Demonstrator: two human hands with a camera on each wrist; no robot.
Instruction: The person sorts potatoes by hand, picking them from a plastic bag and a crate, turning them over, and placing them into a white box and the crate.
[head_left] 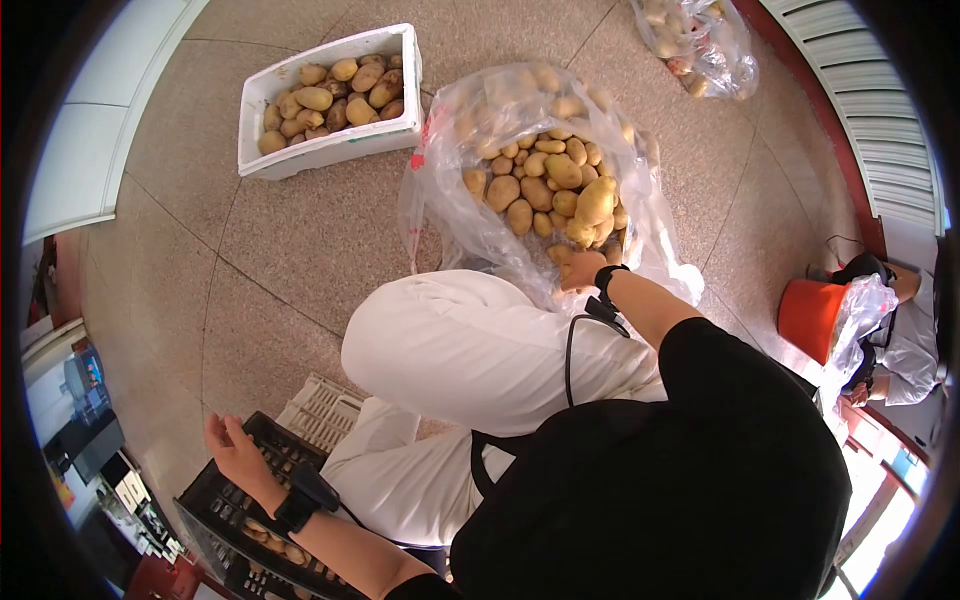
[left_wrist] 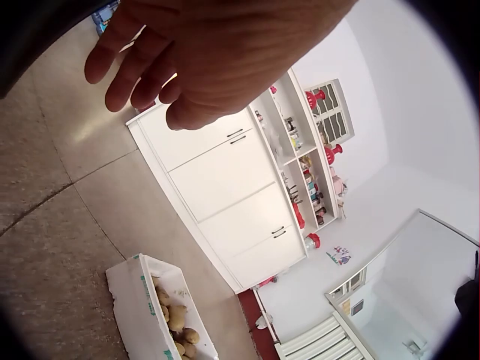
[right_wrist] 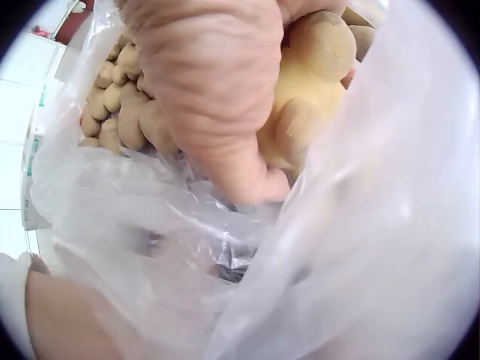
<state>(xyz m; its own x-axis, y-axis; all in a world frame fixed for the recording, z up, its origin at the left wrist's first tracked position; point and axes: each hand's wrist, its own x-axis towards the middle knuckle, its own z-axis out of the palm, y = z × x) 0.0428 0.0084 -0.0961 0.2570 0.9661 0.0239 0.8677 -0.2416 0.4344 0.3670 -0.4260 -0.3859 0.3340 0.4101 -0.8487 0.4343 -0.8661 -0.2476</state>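
In the head view, my right hand (head_left: pixel 580 270) reaches over the near edge of a clear plastic bag (head_left: pixel 455 215) full of potatoes (head_left: pixel 503 193). The right wrist view shows this hand (right_wrist: pixel 217 82) against a knobbly yellow potato (right_wrist: pixel 296 90), the thumb pointing down beside it. Most fingers are hidden, so a grip cannot be made out. Crumpled plastic (right_wrist: pixel 112 225) surrounds the hand. My left hand (head_left: pixel 240 462) hovers above a black crate (head_left: pixel 190 495) at lower left, holding nothing; its fingers hang relaxed in the left wrist view, where the hand (left_wrist: pixel 217 56) is near the top.
A white foam box (head_left: pixel 330 152) of potatoes stands left of the bag. Another filled plastic bag (head_left: pixel 705 50) lies at upper right. A cream crate (head_left: pixel 318 412) is beside the black one. At the right edge, another person (head_left: pixel 910 340) is near a red bucket (head_left: pixel 808 318).
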